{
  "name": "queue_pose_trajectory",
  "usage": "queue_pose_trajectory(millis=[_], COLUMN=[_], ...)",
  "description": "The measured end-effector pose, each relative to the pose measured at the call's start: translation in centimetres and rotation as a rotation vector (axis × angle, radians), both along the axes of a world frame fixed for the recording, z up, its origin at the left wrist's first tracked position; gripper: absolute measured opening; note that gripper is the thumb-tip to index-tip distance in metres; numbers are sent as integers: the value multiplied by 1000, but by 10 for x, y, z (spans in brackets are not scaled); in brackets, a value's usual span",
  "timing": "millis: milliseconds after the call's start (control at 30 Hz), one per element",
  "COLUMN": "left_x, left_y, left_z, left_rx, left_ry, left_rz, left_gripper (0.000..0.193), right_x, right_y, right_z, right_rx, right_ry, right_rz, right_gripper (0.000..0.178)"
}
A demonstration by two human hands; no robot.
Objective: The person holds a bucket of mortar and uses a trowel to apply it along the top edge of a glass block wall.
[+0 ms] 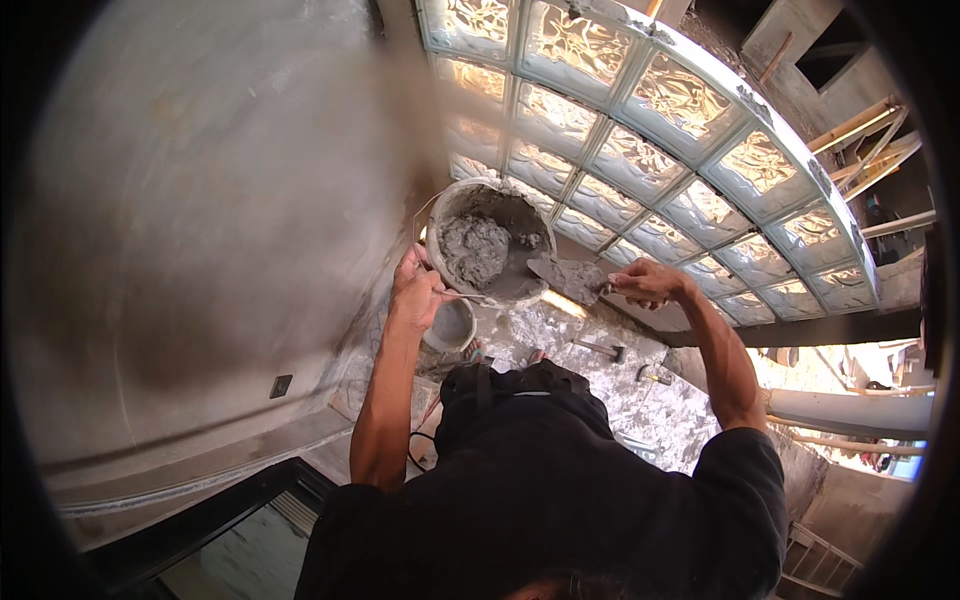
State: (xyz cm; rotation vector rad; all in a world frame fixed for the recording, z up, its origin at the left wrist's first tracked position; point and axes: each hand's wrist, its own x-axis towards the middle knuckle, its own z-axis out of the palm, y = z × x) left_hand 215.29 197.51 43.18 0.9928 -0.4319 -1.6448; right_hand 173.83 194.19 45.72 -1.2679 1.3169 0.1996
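A round bucket (548,240) with grey wet mortar (475,250) inside hangs tilted in front of me, its mouth facing up toward me. My left hand (414,292) is closed round the bucket's thin wire handle (417,222) at its left side. In my right hand (645,284) is a trowel (572,278), gripped by its handle. Grey mortar coats the blade, and its tip reaches over the bucket's right rim. A second, smaller bucket (450,326) stands on the floor below my left hand.
A glass block wall (640,160) rises ahead and to the right. On the left is a plastered wall (200,220) with a small dark socket box (281,386). A hammer (600,349) and another tool (655,375) lie on the splattered floor. Timber pieces (870,150) show at far right.
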Motion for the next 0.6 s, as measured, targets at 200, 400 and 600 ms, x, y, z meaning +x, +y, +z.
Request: queue_pose_trajectory(millis=[200,400,600], left_x=[6,25,31], left_y=[17,22,41], left_z=[8,-31,-20], left_rx=[54,89,114], left_ry=[-133,-132,-258], left_rz=[86,64,147], left_gripper=[34,37,32], right_x=[-48,28,91], right_y=[1,-9,-65], right_z=[41,96,133], right_rx=[-136,-446,-844], right_ry=[313,-198,-264], right_rz=[160,-267,-465], right_gripper=[50,55,53])
